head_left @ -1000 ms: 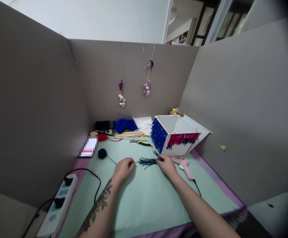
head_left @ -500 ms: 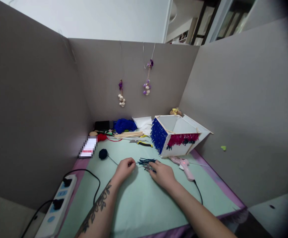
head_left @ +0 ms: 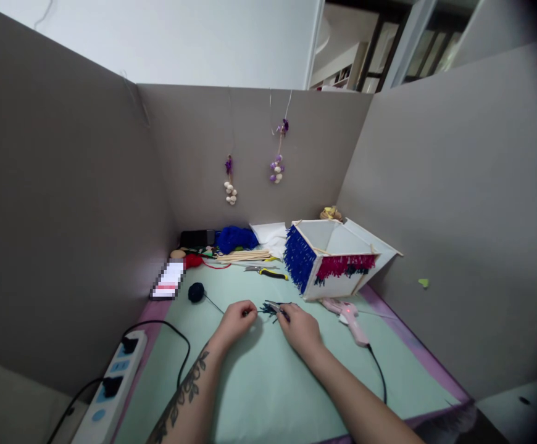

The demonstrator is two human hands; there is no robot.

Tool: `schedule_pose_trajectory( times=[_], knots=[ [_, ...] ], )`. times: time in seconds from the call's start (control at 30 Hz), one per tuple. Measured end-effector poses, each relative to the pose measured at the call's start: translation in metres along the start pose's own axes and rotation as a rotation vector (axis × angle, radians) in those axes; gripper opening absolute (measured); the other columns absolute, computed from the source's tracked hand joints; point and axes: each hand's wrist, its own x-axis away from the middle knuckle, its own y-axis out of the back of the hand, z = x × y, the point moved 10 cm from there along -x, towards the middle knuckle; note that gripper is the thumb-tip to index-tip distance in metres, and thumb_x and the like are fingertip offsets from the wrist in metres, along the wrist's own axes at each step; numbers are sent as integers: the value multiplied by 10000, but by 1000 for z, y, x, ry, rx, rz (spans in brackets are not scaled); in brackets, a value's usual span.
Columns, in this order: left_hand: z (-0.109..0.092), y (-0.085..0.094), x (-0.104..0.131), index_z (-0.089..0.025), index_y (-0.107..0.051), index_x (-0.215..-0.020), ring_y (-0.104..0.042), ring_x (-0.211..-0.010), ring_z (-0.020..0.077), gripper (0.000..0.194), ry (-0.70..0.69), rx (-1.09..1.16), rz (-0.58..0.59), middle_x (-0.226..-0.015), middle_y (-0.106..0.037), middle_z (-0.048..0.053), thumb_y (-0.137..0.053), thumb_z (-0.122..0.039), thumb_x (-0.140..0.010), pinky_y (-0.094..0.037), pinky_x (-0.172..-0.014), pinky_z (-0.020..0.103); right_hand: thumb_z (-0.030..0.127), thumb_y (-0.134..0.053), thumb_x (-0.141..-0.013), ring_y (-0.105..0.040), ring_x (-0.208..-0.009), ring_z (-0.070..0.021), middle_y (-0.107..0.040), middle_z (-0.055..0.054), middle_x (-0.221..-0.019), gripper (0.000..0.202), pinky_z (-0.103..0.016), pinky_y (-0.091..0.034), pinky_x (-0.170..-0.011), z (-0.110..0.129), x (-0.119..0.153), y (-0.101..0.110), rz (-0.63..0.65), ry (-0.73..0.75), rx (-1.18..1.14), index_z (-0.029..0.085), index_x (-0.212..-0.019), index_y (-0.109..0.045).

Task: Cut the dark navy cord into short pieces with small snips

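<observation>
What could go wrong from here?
The silver-bladed scissors in the bare right hand point toward the bare left hand, so a slip might nick it.

The pink plastic glue gun shows a red light near the right hand; if hot, it might burn.

A thin dark yarn strand runs from the round dark yarn ball toward the left hand; a tug might roll that ball.

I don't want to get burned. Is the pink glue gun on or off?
Probably on: a red light glows on the glue gun. I can't tell if it's hot.

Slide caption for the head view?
Left hand holds dark-blue yarn; right hand grips metal-bladed scissors at short dark-blue strands.
</observation>
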Motion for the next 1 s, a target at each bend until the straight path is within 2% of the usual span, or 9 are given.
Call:
schedule_pose_trajectory(
  times=[0.1,0.17,0.23,0.33,0.47,0.57,0.67,0.8,1.0],
  knots=[
    [0,1,0,-147,-592,-682,-492,-612,117,150,19,60,-3,-639,-569,-9,-463,-217,-707,-372,-582,213,391,-494,-805,-619,-764,-200,-682,-62,-847,293,-267,-442,-673,-17,-4,-5,-19,-120,-381,172,-943,-632],
    [-1,2,0,-145,-589,-686,-490,-610,115,143,25,107,-1,-635,-564,-11,-476,-229,-709,-371,-579,211,417,-540,-757,-612,-726,-202,-679,-57,-780,319,-272,-448,-662,-16,-6,-13,18,-137,-568,148,-903,-631],
    [-3,1,0,-144,-587,-692,-486,-604,112,139,22,146,12,-635,-561,-13,-489,-240,-715,-370,-576,209,396,-586,-708,-607,-736,-206,-682,-62,-795,325,-282,-448,-681,-10,-8,-16,31,-126,-647,137,-896,-639],
    [-6,-1,1,-142,-590,-703,-488,-604,112,143,13,180,42,-638,-565,-11,-506,-255,-726,-372,-577,210,348,-576,-701,-597,-744,-196,-682,-61,-816,304,-283,-440,-697,2,-9,-18,39,-98,-692,136,-905,-654],
    [-9,-3,3,-141,-594,-721,-500,-618,118,173,10,166,74,-660,-578,-2,-512,-292,-742,-381,-589,216,331,-519,-731,-539,-629,-162,-620,-14,-637,224,-248,-395,-600,10,-10,-19,59,-55,-628,144,-740,-641],
    [-11,-3,4,-145,-599,-738,-503,-621,123,185,0,73,61,-673,-588,4,-492,-295,-755,-379,-589,220,336,-477,-753,-498,-588,-148,-572,3,-578,240,-232,-362,-563,0,-12,-11,2,-57,-546,155,-661,-606],
    [-13,4,5,-160,-614,-736,-509,-630,131,171,-26,-127,4,-687,-606,7,-476,-260,-753,-372,-598,229,345,-458,-766,-506,-589,-152,-579,4,-580,251,-228,-352,-555,-22,-15,0,-59,-83,-424,173,-661,-608],
    [-17,8,6,-181,-628,-742,-541,-691,154,173,-63,-333,-25,-739,-635,27,-459,-218,-753,-376,-651,243,325,-472,-773,-572,-655,-177,-645,-24,-666,224,-230,-351,-563,-48,-18,6,-50,-151,-208,195,-722,-646],
    [-14,7,5,-192,-623,-771,-553,-719,164,170,-68,-402,-9,-770,-644,36,-453,-197,-761,-374,-663,244,321,-467,-801,-617,-743,-204,-686,-61,-763,231,-241,-367,-591,-59,-19,7,-22,-220,-68,205,-798,-667]
  ],
)
